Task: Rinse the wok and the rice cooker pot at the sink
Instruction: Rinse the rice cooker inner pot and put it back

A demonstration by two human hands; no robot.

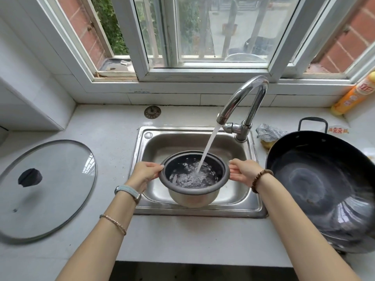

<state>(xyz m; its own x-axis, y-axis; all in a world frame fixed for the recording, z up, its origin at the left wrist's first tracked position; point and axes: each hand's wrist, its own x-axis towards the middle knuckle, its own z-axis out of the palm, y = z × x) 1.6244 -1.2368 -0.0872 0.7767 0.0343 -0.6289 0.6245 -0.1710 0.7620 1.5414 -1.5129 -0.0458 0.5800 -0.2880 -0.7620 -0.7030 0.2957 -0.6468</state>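
- Counter (182,236) — white, spread below a window; everything else is set on or into it.
- Wok (324,179) — dark, rested on the counter just right of the sink, touched by neither hand.
- Lid (50,179) — glass with a black knob, laid flat on the counter well left of the sink.
- Sink (233,147) — steel, set into the counter at centre.
- Pot (194,197) — held upright over the sink basin; dark inside, partly filled with churning water.
- Tap (249,94) — curved chrome; a stream of water (209,147) is poured from it into the pot.
- Left hand (145,172) — clamped on the pot's left rim, thumb laid on top.
- Right hand (244,171) — the right rim is pinched between thumb and fingers.
- Bottle (353,96) — yellow, leaned at the far right by the window sill.
- Scourer (269,131) — crumpled, silvery, left between tap and wok.
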